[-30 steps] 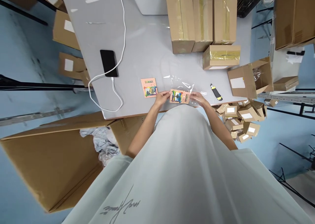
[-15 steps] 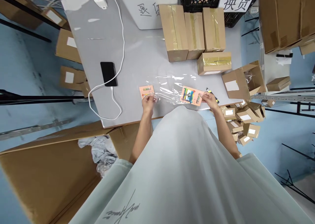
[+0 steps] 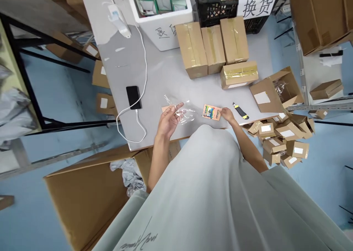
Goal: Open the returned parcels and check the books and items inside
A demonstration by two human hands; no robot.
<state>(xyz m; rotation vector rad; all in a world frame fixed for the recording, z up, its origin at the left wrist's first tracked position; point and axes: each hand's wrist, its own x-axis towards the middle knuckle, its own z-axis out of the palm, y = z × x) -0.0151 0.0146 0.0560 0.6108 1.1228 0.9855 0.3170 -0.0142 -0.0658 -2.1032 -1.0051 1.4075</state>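
My right hand [image 3: 227, 114] pinches the right end of an orange card with a colourful picture [image 3: 211, 111], just above the table's front edge. To its left, my left hand [image 3: 168, 121] has crumpled clear plastic wrap [image 3: 186, 113] in and around its fingers, which are partly stretched. A second orange piece [image 3: 165, 108] shows behind the left fingers, mostly hidden; whether the hand grips it is unclear. A black and yellow utility knife [image 3: 240, 111] lies on the table right of my right hand.
Taped cardboard boxes [image 3: 191, 50] stand at the back, by a white bin [image 3: 162, 30] and a black crate [image 3: 217, 12]. A phone [image 3: 134, 97] with a white cable lies left. An open box [image 3: 261, 93] is at right; a large carton [image 3: 91, 203] stands below left.
The plastic, stretched between both hands before, is now gathered at my left hand, apart from the right card. My left hand has turned and its fingers have loosened. The view has shifted.
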